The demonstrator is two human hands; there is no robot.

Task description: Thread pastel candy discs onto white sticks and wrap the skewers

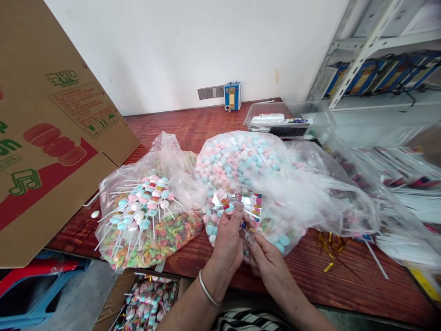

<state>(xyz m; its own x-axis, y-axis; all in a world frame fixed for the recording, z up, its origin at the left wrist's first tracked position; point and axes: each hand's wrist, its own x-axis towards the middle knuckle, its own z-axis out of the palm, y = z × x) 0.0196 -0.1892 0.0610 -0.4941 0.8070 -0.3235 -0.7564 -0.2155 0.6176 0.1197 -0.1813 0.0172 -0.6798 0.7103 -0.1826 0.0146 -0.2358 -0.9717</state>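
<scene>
— Fingers of left hand: pinched around a small clear packet with candy inside, thumb pressing its lower edge.
— And right hand?
— Fingertips closed on the packet's lower right corner, touching the left thumb.
— Beyond the fingers?
— Big bag of pink and blue candies, just behind the packet. Left of the fingers, bag of lollipops and cereal rings. Below the wrists, open carton with more lollipops.

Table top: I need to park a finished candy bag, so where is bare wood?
Bare wood lies behind the candy bags toward the wall outlet, and a strip right of the hands. The sticks crowd the right.
</scene>
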